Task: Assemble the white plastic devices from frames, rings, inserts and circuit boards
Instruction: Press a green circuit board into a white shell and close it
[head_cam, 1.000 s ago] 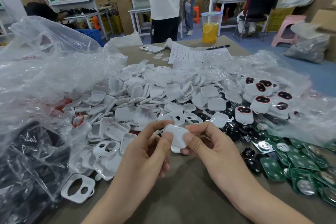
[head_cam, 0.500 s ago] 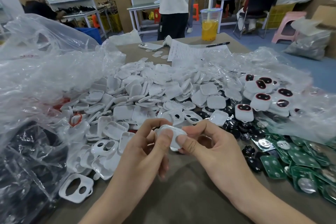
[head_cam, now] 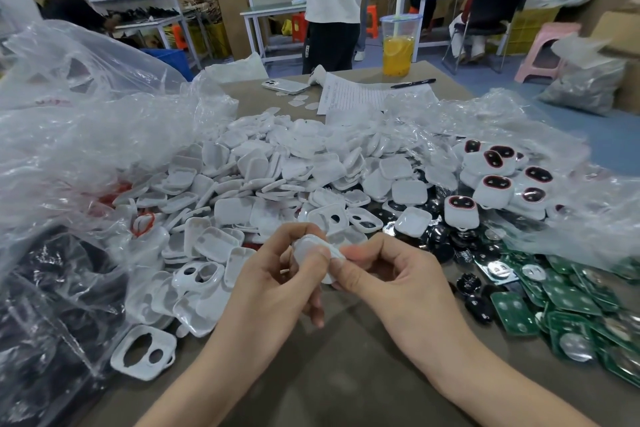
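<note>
The white plastic shell [head_cam: 311,248] sits just above the tabletop [head_cam: 339,374], pinched from both sides by the curled fingers of the left hand [head_cam: 277,288] and right hand [head_cam: 391,284]. Only a few finished devices [head_cam: 495,184] lie beyond and to the right of the shell. The heap of loose shells [head_cam: 277,177] behind it and the green circuit boards [head_cam: 571,305] to its right suggest most of the work remains.

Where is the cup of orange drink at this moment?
In the head view, the cup of orange drink stands at the far edge of the table, right of centre, just behind the black pen and the printed sheet.
</note>
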The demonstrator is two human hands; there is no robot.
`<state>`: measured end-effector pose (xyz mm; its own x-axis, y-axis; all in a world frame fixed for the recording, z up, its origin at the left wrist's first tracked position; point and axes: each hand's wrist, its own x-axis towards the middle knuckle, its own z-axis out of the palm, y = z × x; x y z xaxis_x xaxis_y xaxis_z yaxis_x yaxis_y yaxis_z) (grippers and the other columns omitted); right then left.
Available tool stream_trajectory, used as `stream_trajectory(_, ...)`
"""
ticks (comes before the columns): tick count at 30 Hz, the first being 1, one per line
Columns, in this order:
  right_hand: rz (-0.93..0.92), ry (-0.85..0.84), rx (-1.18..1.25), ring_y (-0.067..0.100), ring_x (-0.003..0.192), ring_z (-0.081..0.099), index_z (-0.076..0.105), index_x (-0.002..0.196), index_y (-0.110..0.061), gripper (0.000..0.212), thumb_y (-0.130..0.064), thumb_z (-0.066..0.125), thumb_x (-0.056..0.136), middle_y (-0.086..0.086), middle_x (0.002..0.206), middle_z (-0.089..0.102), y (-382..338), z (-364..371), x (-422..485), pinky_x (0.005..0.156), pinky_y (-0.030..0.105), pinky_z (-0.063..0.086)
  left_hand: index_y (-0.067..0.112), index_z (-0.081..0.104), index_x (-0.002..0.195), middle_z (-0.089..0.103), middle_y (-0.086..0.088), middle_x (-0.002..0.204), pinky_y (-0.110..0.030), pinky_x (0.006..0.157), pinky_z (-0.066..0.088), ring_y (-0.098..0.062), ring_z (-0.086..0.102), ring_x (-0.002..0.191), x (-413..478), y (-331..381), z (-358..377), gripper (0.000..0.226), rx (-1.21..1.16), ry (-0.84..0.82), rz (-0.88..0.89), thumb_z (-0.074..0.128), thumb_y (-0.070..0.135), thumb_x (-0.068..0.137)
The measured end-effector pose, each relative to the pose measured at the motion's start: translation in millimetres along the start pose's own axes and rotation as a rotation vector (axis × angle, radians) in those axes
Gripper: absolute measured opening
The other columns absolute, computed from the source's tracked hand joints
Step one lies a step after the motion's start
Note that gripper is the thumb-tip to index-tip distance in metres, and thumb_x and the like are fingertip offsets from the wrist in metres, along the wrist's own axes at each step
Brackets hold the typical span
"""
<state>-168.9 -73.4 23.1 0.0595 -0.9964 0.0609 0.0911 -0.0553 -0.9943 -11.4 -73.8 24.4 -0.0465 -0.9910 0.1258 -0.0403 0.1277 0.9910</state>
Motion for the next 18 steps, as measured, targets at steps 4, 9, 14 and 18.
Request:
stream_trajectory(4,0.023,-0.001,-0.016,0.012,0.078,0.068,0.074,0.080,-0.023,0.011,-0.024,0.084,0.077,0.007,0.082,0.074,0.6,1.0,0.6,0.080,0.027,0.053,0.031,0.069,0.089,0.053,-0.011,0.055,-0.026,0.048,0.049,-0.023,0.053,0.047,0.4,-1.0,-1.6,0.019,0.031,0.007,-0.007,0.062,0.016,0.098)
stream_trajectory(9,0.062,-0.010,0.102,0.011,0.076,0.074,0.075,0.083,-0.015,0.019,-0.028,0.083,0.072,0.006,0.080,0.075,-3.9,-0.6,1.5,0.067,0.012,0.052,0.027,0.070,0.091,0.063,-0.006,0.063,-0.025,0.054,0.052,-0.020,0.058,0.052,-0.1,2.2,0.0,0.013,-0.001,0.003,-0.008,0.065,0.039,0.090)
stream_trajectory(14,0.137,-0.039,0.288,0.018,0.081,0.076,0.078,0.082,-0.023,0.023,-0.030,0.083,0.061,0.002,0.081,0.075,-0.2,-1.0,3.9,0.073,0.019,0.058,0.033,0.070,0.103,0.068,0.003,0.076,-0.035,0.066,0.059,-0.017,0.063,0.065,-1.3,-5.6,1.3,0.023,0.048,-0.062,0.011,0.058,0.051,0.095)
stream_trajectory(18,0.175,-0.106,0.226,0.018,0.079,0.075,0.076,0.081,-0.015,0.026,-0.029,0.084,0.061,0.003,0.077,0.074,1.3,-3.9,5.8,0.072,0.021,0.059,0.031,0.059,0.134,0.073,-0.005,0.088,-0.038,0.067,0.057,-0.022,0.066,0.068,1.6,-10.8,-3.9,0.045,-0.010,-0.077,-0.047,0.063,0.050,0.093)
